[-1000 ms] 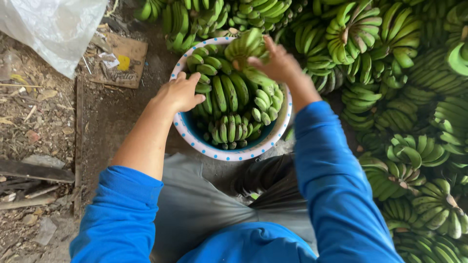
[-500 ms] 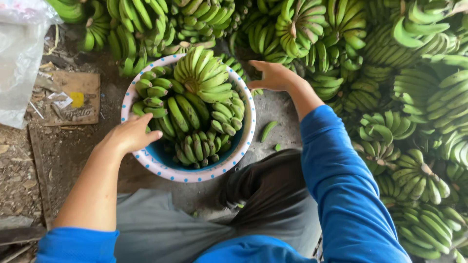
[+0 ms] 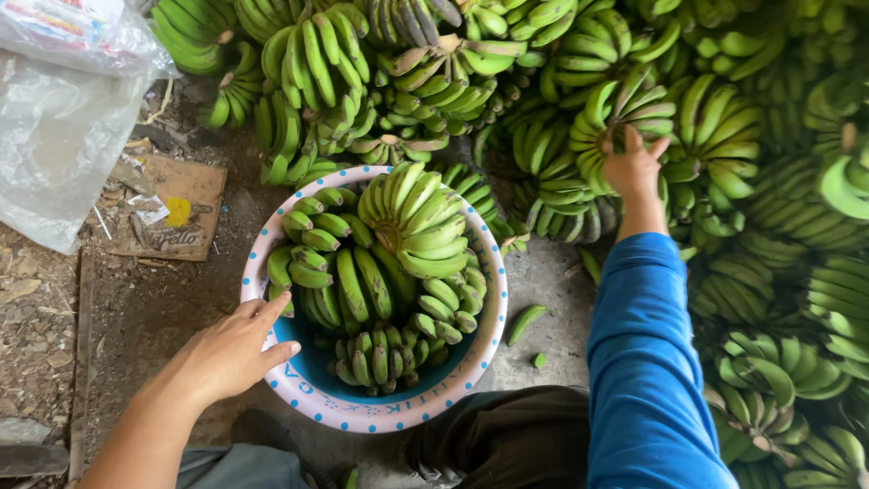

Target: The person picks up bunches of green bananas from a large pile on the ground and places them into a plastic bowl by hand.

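Green bananas [image 3: 389,272], dotted basin [image 3: 493,299], left hand [image 3: 231,349]

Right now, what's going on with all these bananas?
A person in blue sleeves crouches over a round basin packed with green banana bunches. The left hand rests on the basin's rim, while the right hand reaches into the big pile of bananas and grips a bunch there.

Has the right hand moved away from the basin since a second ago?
Yes. The right hand has left the rim of the basin and reached out to the piled banana bunches beyond it, gripping one.
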